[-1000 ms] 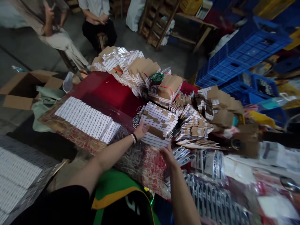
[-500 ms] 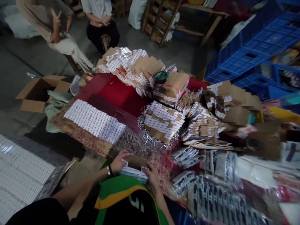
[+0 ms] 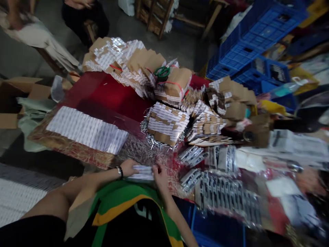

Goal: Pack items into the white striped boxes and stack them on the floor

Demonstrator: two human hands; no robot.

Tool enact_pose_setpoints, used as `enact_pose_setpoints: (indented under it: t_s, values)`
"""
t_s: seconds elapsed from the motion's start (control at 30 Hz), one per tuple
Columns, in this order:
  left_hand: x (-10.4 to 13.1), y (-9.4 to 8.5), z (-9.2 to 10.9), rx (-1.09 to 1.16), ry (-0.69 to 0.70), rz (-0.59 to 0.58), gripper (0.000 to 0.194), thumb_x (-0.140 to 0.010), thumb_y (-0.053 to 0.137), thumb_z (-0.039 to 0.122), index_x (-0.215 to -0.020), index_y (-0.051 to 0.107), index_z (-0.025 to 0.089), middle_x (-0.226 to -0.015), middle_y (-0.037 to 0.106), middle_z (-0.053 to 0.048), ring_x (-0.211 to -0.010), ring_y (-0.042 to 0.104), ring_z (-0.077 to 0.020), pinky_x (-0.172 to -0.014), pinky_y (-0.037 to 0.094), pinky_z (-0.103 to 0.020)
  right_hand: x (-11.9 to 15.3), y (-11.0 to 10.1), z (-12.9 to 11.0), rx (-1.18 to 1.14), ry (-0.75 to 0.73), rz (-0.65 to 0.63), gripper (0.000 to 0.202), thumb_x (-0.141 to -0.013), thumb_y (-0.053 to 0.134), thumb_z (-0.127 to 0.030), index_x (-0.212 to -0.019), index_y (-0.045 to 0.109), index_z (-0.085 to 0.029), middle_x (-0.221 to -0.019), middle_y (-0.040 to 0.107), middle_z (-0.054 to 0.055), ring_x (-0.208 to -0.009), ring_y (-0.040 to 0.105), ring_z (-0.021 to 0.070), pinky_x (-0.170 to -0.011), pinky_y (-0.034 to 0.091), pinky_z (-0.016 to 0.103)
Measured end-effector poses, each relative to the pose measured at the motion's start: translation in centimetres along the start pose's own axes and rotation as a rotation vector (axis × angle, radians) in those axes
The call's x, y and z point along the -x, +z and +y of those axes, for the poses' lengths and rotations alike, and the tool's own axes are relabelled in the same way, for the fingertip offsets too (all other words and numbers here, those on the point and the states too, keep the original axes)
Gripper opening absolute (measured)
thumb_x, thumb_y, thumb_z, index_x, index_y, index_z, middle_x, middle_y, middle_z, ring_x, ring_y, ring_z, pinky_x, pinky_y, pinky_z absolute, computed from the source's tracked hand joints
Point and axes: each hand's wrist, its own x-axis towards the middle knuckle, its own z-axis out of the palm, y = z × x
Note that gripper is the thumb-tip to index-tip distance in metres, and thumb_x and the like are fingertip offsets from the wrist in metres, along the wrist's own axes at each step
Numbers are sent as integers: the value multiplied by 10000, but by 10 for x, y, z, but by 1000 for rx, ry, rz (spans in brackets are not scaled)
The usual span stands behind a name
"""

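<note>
Close to my body, at the table's front edge, my left hand [image 3: 129,168] grips the left end of a small stack of white striped cards [image 3: 142,172]. The fingers of my right hand [image 3: 158,170] are bent together at the stack's right end. Beyond them, a long row of white striped pieces [image 3: 86,129] lies on the table's left part. A brown and white stack [image 3: 167,123] stands among loose metal pieces [image 3: 153,142] in the middle. Plastic-wrapped packs [image 3: 191,154] lie to the right of my hands.
Cardboard bundles [image 3: 146,61] line the table's far side, with green-handled scissors [image 3: 162,71] on them. Blue crates [image 3: 246,46] stand at the back right. An open carton [image 3: 9,120] is at the left; two people are partly visible behind the table.
The view has shifted to the right. The stack between my hands now shows its striped face, and the brown surface seen before is out of sight. My right hand's fingers are more curled.
</note>
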Motion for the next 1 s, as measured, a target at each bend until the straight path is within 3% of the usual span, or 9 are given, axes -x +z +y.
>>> enact_pose_setpoints:
  t_s: [0.13, 0.33, 0.43, 0.5, 0.6, 0.7, 0.8, 0.87, 1.0]
  values:
    - [-38, 17, 24, 30, 4, 161, 333, -947, 632, 477, -850, 802, 208, -791, 780, -53, -845, 723, -256, -772, 543, -312, -30, -1, -7, -163, 12, 16, 518, -907, 656, -635, -1208, 742, -222, -1185, 796, 111, -1011, 745, 281, -887, 618, 415]
    - [-145, 21, 66, -169, -39, 159, 262, -967, 662, 368, -829, 728, 155, -904, 767, -135, -1029, 714, -291, -947, 531, -364, -56, -5, 3, 774, -155, -169, 148, -921, 704, -266, -979, 804, -173, -1221, 766, 157, -1144, 681, 312, -1058, 504, 455]
    - [-181, 26, 79, -257, -57, 103, 288, -966, 699, 344, -784, 684, 121, -882, 734, -148, -1065, 696, -290, -1015, 511, -380, -47, -27, 12, 792, -129, -166, 179, -893, 803, -359, -981, 820, -204, -1147, 787, 106, -1125, 672, 294, -1053, 492, 410]
    - [-192, 32, 82, -290, -57, 93, 248, -977, 666, 264, -785, 672, 108, -887, 721, -146, -1079, 678, -279, -1039, 501, -391, -50, -57, 12, 768, -120, -67, 308, -1008, 676, -477, -999, 814, -202, -1076, 777, 96, -1070, 670, 266, -1017, 499, 370]
    - [-189, 38, 74, -301, -52, 118, 137, -916, 664, 163, -791, 687, 111, -914, 720, -132, -1077, 664, -282, -1045, 508, -406, -82, -117, 1, 769, -33, 234, 513, -1131, 371, -437, -1264, 748, -115, -1276, 699, 209, -1176, 628, 306, -1047, 481, 427]
    - [-161, 40, 54, -295, -85, 210, 99, -899, 654, 173, -858, 734, 131, -1001, 734, -125, -1158, 646, -297, -1096, 504, -415, -133, -156, -11, 839, 128, 480, 607, -1033, 605, -486, -1524, 594, -129, -1609, 462, 270, -1412, 473, 397, -1145, 418, 549]
    - [-120, 49, 37, -260, -78, 411, 153, -921, 639, 231, -955, 769, 157, -1251, 701, -147, -1335, 577, -315, -1212, 437, -456, -160, -148, -11, 934, 177, 489, 582, -952, 720, -422, -1481, 637, -194, -1643, 419, 239, -1471, 387, 421, -1182, 353, 632]
    - [-100, 63, 33, -193, 98, 481, 124, -888, 692, 255, -943, 780, 188, -1441, 617, -143, -1450, 499, -338, -1284, 359, -503, -155, -129, -3, 962, 154, 447, 473, -967, 688, -377, -1410, 687, -210, -1571, 475, 232, -1446, 426, 404, -1169, 373, 602]
    - [-109, 94, 42, -61, 450, 217, 214, -759, 839, 252, -957, 768, 216, -1595, 504, -136, -1567, 355, -412, -1331, 254, -603, -130, -106, 18, 857, 117, 272, 556, -952, 690, -406, -1457, 635, -179, -1511, 504, 290, -1348, 575, 399, -1054, 488, 530]
